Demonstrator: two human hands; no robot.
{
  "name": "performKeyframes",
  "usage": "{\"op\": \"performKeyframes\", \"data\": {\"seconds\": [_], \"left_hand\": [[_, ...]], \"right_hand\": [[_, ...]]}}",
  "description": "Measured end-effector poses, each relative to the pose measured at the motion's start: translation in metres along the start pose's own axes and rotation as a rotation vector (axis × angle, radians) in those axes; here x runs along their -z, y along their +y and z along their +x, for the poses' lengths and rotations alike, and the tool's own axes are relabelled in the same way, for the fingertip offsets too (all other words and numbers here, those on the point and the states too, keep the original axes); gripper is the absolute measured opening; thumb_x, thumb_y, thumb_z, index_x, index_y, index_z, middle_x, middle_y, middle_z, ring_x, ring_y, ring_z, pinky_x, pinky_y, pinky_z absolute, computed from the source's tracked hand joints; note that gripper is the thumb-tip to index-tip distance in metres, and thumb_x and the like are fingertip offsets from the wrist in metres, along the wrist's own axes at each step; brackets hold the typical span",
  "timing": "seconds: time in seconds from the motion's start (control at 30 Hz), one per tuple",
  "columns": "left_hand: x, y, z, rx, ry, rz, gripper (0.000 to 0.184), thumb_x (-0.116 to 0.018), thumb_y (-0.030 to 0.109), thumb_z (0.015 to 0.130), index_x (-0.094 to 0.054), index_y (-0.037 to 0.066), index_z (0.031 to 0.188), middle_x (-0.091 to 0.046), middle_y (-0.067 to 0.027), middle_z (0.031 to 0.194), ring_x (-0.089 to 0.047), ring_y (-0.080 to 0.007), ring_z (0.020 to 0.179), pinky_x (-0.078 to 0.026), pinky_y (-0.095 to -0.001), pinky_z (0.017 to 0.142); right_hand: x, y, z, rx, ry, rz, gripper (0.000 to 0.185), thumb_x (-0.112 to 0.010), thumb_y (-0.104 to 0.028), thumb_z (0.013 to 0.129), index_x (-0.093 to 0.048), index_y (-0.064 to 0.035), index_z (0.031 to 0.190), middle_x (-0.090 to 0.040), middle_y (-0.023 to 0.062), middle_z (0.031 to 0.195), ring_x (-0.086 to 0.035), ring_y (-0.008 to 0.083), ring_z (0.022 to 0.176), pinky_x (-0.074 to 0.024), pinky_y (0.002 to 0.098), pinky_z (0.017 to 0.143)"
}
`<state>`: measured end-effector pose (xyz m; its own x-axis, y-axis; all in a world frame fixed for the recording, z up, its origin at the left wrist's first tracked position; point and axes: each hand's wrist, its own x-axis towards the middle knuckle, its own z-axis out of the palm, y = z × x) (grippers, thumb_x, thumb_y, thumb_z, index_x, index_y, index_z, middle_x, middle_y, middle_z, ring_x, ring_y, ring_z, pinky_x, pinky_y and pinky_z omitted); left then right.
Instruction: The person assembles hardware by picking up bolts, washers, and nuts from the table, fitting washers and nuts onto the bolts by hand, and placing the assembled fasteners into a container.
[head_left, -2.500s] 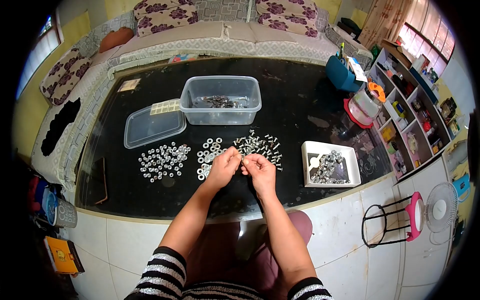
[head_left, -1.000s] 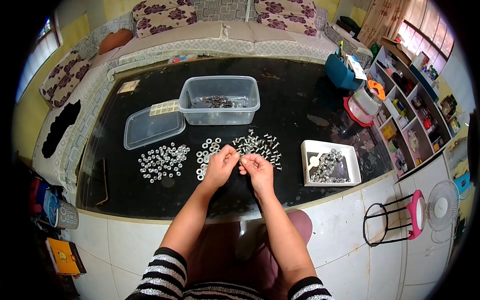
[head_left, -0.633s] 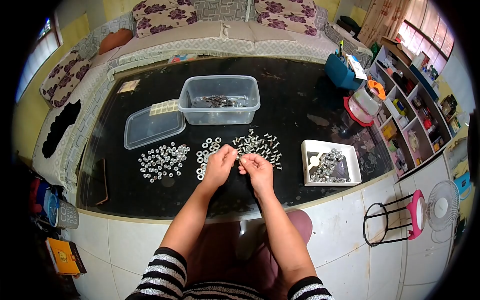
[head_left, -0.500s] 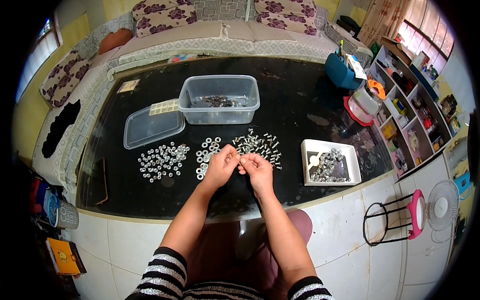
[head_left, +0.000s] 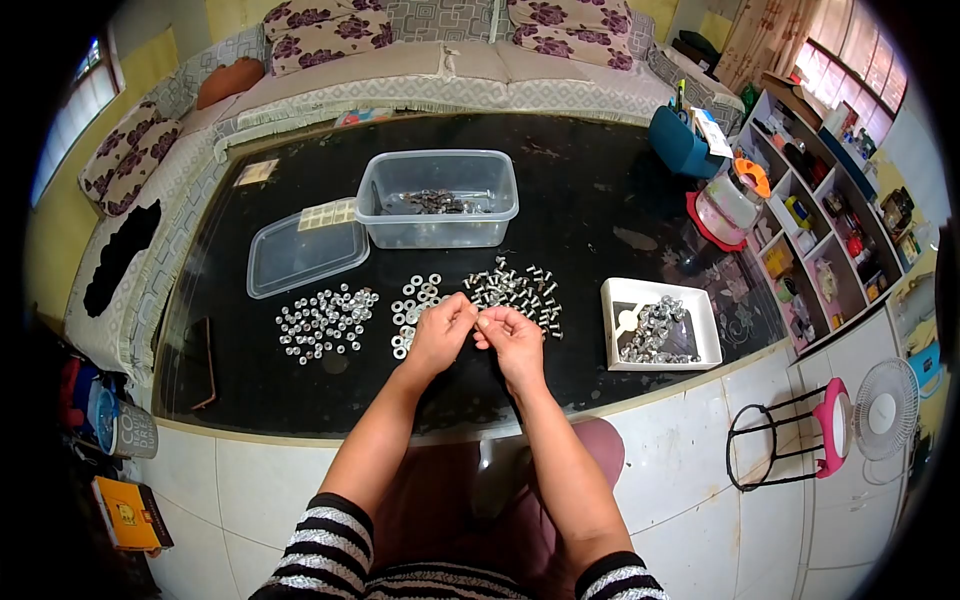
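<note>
My left hand point(head_left: 444, 334) and my right hand point(head_left: 512, 340) meet fingertip to fingertip above the near part of the dark tabletop point(head_left: 570, 400). Both are closed in a pinch; whatever small piece sits between the fingers is hidden. Just behind my right hand lies a heap of short bolts point(head_left: 515, 293). Flat washers point(head_left: 414, 300) are spread beside and partly behind my left hand. Further left is a group of nuts point(head_left: 325, 322). Over on the right, a white box point(head_left: 712, 345) holds shiny metal fasteners point(head_left: 660, 335) and a pale yellow piece point(head_left: 628, 319).
A clear plastic tub point(head_left: 436, 236) with dark hardware stands behind the piles, its lid point(head_left: 305, 262) lying to the left. A phone-like object point(head_left: 203, 362) rests near the left edge. A pitcher point(head_left: 728, 208) and teal container point(head_left: 682, 143) stand at the back right.
Both hands stay pinched together in nearly the same place, with only a slight shift of the fingers. The piles and containers look the same.
</note>
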<state>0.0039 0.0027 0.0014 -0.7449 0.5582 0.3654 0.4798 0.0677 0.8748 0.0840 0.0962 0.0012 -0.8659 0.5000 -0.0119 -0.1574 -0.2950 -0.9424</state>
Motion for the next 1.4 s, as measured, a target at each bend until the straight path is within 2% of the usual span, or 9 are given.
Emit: {"op": "performKeyframes", "data": {"seconds": [0.17, 0.3, 0.6, 0.8, 1.0, 1.07, 1.2, 1.27, 1.4], "left_hand": [[0.002, -0.005, -0.001, 0.147, -0.054, -0.005, 0.027, -0.045, 0.024, 0.084, -0.048, 0.001, 0.069, -0.045, -0.0044, 0.05, -0.04, -0.0105, 0.046, -0.033, -0.0263, 0.044], [0.002, 0.004, -0.001, 0.122, -0.005, -0.135, 0.026, -0.046, 0.023, 0.083, -0.048, 0.001, 0.069, -0.045, -0.0034, 0.05, -0.04, -0.0099, 0.046, -0.033, -0.0261, 0.044], [0.002, -0.003, 0.001, 0.057, -0.05, 0.092, 0.024, -0.051, 0.021, 0.081, -0.048, 0.001, 0.068, -0.043, -0.0019, 0.05, -0.039, -0.0085, 0.046, -0.032, -0.025, 0.044], [0.0, 0.001, 0.0, 0.126, 0.01, -0.142, 0.029, -0.049, 0.021, 0.082, -0.047, 0.0, 0.062, -0.041, -0.0049, 0.049, -0.037, -0.01, 0.045, -0.031, -0.0264, 0.044], [0.003, -0.005, 0.0, 0.041, -0.039, 0.058, 0.023, -0.048, 0.02, 0.082, -0.048, 0.001, 0.068, -0.042, -0.0021, 0.05, -0.038, -0.0086, 0.047, -0.032, -0.0257, 0.044], [0.003, -0.005, 0.001, 0.161, -0.041, 0.007, 0.022, -0.05, 0.019, 0.081, -0.048, 0.001, 0.069, -0.043, -0.0023, 0.05, -0.038, -0.0074, 0.047, -0.031, -0.0252, 0.044], [0.001, 0.006, 0.0, 0.128, 0.024, -0.144, 0.026, -0.051, 0.019, 0.081, -0.047, 0.0, 0.063, -0.041, -0.0043, 0.049, -0.037, -0.0082, 0.046, -0.03, -0.0263, 0.043], [0.001, 0.007, 0.0, 0.097, -0.018, -0.079, 0.032, -0.046, 0.018, 0.084, -0.044, 0.003, 0.056, -0.041, 0.0018, 0.051, -0.035, -0.0058, 0.047, -0.029, -0.0237, 0.043], [0.004, 0.004, 0.0, 0.028, -0.011, 0.058, 0.032, -0.047, 0.02, 0.084, -0.044, 0.003, 0.057, -0.04, 0.0025, 0.051, -0.035, -0.005, 0.047, -0.029, -0.0228, 0.043]], "right_hand": [[0.001, 0.004, 0.002, 0.018, 0.003, -0.002, 0.01, -0.057, -0.006, 0.078, -0.057, 0.0018, 0.084, -0.058, 0.0043, 0.074, -0.054, 0.0085, 0.061, -0.0458, 0.0195, 0.055], [0.0, 0.001, 0.002, 0.001, 0.02, 0.029, 0.01, -0.056, -0.006, 0.079, -0.057, 0.0018, 0.085, -0.058, 0.0042, 0.074, -0.054, 0.0088, 0.061, -0.0458, 0.0197, 0.055], [-0.001, 0.001, 0.002, -0.012, 0.01, -0.007, 0.009, -0.055, -0.007, 0.08, -0.057, 0.0008, 0.085, -0.058, 0.0039, 0.074, -0.054, 0.0089, 0.062, -0.0449, 0.0199, 0.057], [0.0, -0.001, 0.002, -0.017, 0.033, 0.031, 0.01, -0.056, -0.007, 0.079, -0.057, 0.0013, 0.084, -0.058, 0.0042, 0.073, -0.054, 0.0091, 0.061, -0.0458, 0.0201, 0.056], [0.002, 0.003, 0.002, -0.01, 0.01, 0.011, 0.01, -0.057, -0.007, 0.079, -0.057, 0.0012, 0.084, -0.058, 0.0041, 0.073, -0.054, 0.0089, 0.06, -0.0455, 0.0196, 0.055], [0.002, 0.003, 0.002, -0.005, 0.01, 0.007, 0.009, -0.057, -0.007, 0.079, -0.057, 0.0011, 0.084, -0.058, 0.004, 0.073, -0.054, 0.0088, 0.06, -0.0454, 0.0194, 0.055], [0.001, 0.0, 0.002, -0.015, 0.037, 0.039, 0.009, -0.057, -0.007, 0.079, -0.057, 0.0009, 0.083, -0.058, 0.0036, 0.072, -0.054, 0.0086, 0.06, -0.0455, 0.0196, 0.055], [0.001, 0.001, 0.002, -0.015, 0.041, 0.046, 0.009, -0.057, -0.007, 0.078, -0.057, 0.0008, 0.083, -0.058, 0.0035, 0.072, -0.054, 0.0086, 0.06, -0.0456, 0.0197, 0.055], [0.002, 0.005, 0.003, -0.006, 0.017, 0.004, 0.009, -0.057, -0.006, 0.078, -0.057, 0.0009, 0.083, -0.057, 0.0038, 0.072, -0.054, 0.0088, 0.06, -0.0457, 0.0196, 0.055]]}}
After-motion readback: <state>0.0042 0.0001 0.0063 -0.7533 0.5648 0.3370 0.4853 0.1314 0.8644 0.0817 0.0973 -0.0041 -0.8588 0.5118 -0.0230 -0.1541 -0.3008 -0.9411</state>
